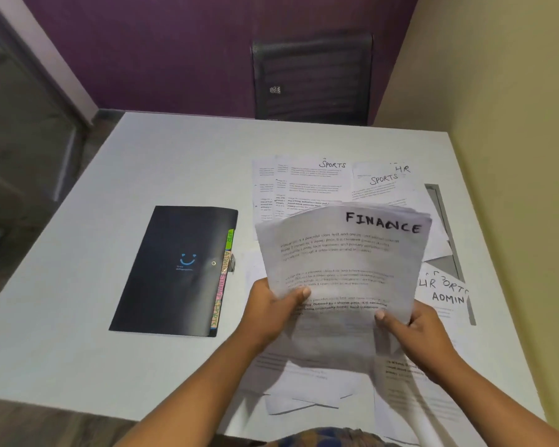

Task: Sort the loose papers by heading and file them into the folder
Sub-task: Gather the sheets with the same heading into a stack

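Observation:
I hold a stack of papers [342,262] above the table, its top sheet headed FINANCE. My left hand [271,312] grips the stack's lower left edge and my right hand [417,330] grips its lower right edge. A closed black folder [171,272] with coloured index tabs along its right side lies flat to the left of the stack. Loose sheets headed SPORTS [317,179] and HR [400,171] lie spread behind the stack. At the right, overlapping sheets [446,296] show ADMIN, HR and SPORTS headings. More sheets [304,391] lie under my hands near the front edge.
The white table [117,175] meets a yellow wall on the right. A black chair [312,77] stands behind the far edge against a purple wall. A grey strip [441,204] shows among the papers at the right.

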`<state>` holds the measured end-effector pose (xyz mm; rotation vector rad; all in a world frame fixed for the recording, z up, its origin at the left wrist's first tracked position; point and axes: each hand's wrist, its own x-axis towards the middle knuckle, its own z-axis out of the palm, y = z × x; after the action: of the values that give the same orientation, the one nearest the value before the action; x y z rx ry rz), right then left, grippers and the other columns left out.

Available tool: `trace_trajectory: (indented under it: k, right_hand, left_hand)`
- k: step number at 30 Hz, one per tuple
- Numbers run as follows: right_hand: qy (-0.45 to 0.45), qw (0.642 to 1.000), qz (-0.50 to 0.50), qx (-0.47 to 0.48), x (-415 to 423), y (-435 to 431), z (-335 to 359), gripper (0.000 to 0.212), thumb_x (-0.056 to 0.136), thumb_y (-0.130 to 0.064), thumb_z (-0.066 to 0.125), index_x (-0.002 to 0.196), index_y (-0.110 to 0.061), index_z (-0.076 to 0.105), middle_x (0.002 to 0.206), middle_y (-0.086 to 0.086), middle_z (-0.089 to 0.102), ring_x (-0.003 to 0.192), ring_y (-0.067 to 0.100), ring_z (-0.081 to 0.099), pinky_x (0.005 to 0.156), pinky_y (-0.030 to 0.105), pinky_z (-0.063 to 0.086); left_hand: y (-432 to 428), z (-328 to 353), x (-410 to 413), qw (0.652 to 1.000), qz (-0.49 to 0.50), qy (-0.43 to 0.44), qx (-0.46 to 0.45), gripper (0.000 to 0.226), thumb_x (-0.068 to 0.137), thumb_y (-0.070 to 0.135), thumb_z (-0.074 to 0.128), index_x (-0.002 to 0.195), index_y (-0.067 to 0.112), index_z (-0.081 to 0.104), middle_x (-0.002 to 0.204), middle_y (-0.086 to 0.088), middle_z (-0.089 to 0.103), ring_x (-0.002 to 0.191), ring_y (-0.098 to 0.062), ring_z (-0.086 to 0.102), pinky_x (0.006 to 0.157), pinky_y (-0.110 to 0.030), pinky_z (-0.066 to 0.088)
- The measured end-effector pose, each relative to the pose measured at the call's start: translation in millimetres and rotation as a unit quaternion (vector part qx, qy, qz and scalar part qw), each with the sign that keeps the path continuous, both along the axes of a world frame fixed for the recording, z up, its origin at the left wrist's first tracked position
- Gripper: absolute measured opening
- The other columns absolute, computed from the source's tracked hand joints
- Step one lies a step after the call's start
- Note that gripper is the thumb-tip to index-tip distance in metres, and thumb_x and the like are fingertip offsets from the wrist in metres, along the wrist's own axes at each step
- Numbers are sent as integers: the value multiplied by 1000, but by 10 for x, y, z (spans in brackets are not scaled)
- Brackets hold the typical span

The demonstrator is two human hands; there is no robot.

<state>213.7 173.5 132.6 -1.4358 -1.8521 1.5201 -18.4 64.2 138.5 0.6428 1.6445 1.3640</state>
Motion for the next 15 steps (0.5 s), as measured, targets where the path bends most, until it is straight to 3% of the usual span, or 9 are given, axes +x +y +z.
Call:
trace_trajectory:
  k: [3, 6, 9, 12, 15]
  right_hand:
    - [19, 999, 8, -36, -18, -99, 11, 14, 87, -12, 70, 92, -24, 77, 88, -6, 79, 78, 6, 74, 69, 31, 56]
    - [30, 998, 6, -52, -110, -218, -13, 11, 88, -20, 68, 96, -21, 76, 90, -10, 79, 84, 9, 75, 74, 33, 54]
    - [14, 999, -24, -42, -226, -345, -77, 10, 90, -19, 68, 90, -26, 75, 81, -16, 77, 77, 3, 73, 66, 27, 49]
    - [3, 997, -65, -50, -321, -440, -156, 9, 91, -23, 68, 92, -21, 77, 81, -3, 79, 76, 21, 75, 69, 39, 58]
    - [6, 988, -137, -74, -407, -497, -220, 14, 92, -23, 68, 98, -12, 75, 80, 0, 79, 75, 26, 75, 66, 38, 58]
  left_hand:
    - [-103, 31, -160, 996, -56, -65, -7, 28, 86, 6, 73, 114, 9, 70, 108, -5, 76, 101, -23, 72, 87, -38, 59]
    - [-205, -7, -305, 993, -74, -88, -31, 23, 86, 9, 74, 108, 17, 72, 106, -1, 77, 98, -20, 73, 87, -37, 59]
    - [-289, -135, -440, 991, -83, -65, -79, 17, 88, 32, 73, 102, 22, 74, 99, 6, 77, 93, -15, 73, 85, -35, 58]
    - [-406, -391, -635, 984, 14, 66, -164, 23, 90, 43, 66, 86, 21, 71, 80, 10, 70, 76, -14, 67, 75, -32, 53]
    - [-656, -717, -885, 910, 47, 316, -265, 26, 87, 38, 67, 101, 16, 67, 101, -1, 64, 97, -24, 63, 82, -35, 49]
